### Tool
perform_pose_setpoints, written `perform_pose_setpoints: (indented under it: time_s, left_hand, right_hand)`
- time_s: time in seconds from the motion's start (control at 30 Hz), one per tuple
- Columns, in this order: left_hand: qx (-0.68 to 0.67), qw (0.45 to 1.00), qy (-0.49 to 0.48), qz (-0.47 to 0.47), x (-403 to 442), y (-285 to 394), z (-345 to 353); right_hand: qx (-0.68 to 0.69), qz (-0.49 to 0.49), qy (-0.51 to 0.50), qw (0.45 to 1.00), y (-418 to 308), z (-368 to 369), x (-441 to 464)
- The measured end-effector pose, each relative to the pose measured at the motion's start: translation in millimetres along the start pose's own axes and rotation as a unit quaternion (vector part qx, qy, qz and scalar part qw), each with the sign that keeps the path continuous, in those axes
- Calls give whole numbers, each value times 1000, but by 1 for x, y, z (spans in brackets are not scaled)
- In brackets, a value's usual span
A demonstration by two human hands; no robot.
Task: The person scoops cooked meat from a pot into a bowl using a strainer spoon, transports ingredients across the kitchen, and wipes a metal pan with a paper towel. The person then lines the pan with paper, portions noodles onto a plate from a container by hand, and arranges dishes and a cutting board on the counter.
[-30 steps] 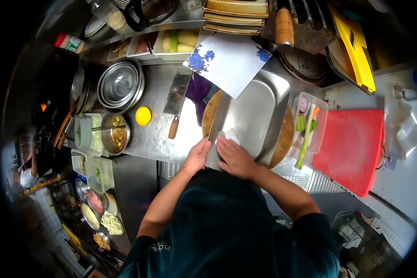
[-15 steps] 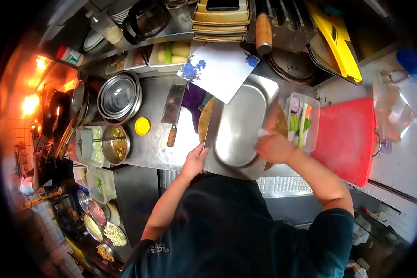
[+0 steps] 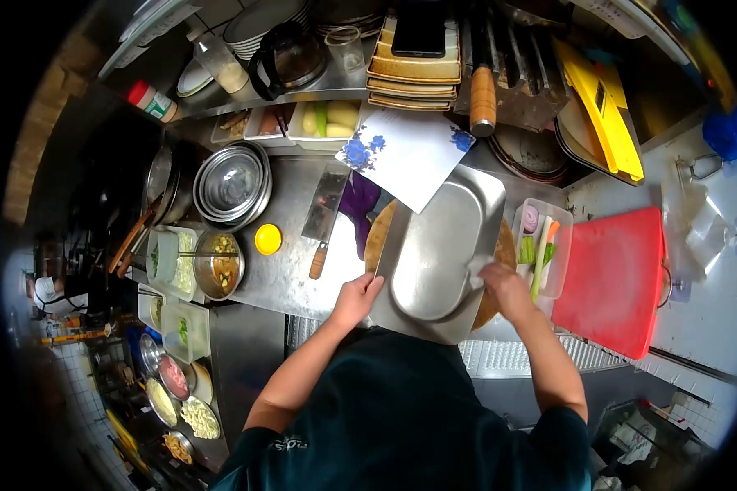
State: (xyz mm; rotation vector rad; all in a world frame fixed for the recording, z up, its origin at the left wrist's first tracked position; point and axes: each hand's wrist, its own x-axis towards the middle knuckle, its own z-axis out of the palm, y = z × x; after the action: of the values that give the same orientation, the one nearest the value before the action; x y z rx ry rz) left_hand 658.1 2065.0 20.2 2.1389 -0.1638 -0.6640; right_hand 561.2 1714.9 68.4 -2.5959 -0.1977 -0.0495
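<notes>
A rectangular stainless steel pan with an oval hollow [image 3: 434, 266] lies tilted over a round wooden chopping board [image 3: 378, 237]. My left hand [image 3: 357, 299] is closed on the pan's near left edge, with the thumb on top. At the right side of the hollow, my right hand [image 3: 504, 288] pinches a small white wad [image 3: 477, 268], cloth or paper, against the metal. A white sheet with blue flowers [image 3: 405, 155] touches the pan's far end. Left of the pan lie a cleaver [image 3: 326, 204] and a piece of purple cabbage [image 3: 359, 209].
Nested steel bowls [image 3: 231, 182], a yellow cap [image 3: 268, 239] and a bowl of food with chopsticks [image 3: 219, 274] stand left. At right are a tub of cut vegetables [image 3: 551, 237] and a red cutting board [image 3: 610, 282]. Stacked plates [image 3: 418, 69] sit behind. Another person [image 3: 53, 295] stands far left.
The view has shifted, so the counter sits lower in the picture. My right elbow has come inward, with the wad still against the pan. The bright flames at far left no longer show.
</notes>
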Motion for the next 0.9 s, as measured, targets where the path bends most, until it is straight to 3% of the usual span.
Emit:
perform_pose_setpoints:
  time_s: [0.07,0.23,0.33,0.43,0.57,0.6,0.7,0.83,0.9]
  left_hand:
    - [170,950,170,200,10,17,0]
    - [295,854,193,382,70,88,-3]
    - [467,795,159,353,111,112,4]
    - [539,760,144,333,143,117,11]
    - [459,806,81,365,147,120,11]
    - [408,793,79,446,138,113,11]
    - [403,761,9,508,84,94,11]
    - [438,719,-64,536,26,66,-3]
    - [437,726,-87,524,11,54,-6]
  right_hand:
    - [96,61,-6,993,-22,-3,-14]
    - [174,195,81,962,-38,-1,-44]
    - [225,293,121,921,-29,7,-66]
    - [206,292,152,922,-26,14,-81]
    - [200,289,172,920,-39,15,-93]
    - [172,295,176,923,-37,19,-100]
    - [108,328,235,909,-49,15,-100]
    - [-2,196,312,930,-43,20,-89]
    - [11,251,242,937,-50,19,-84]
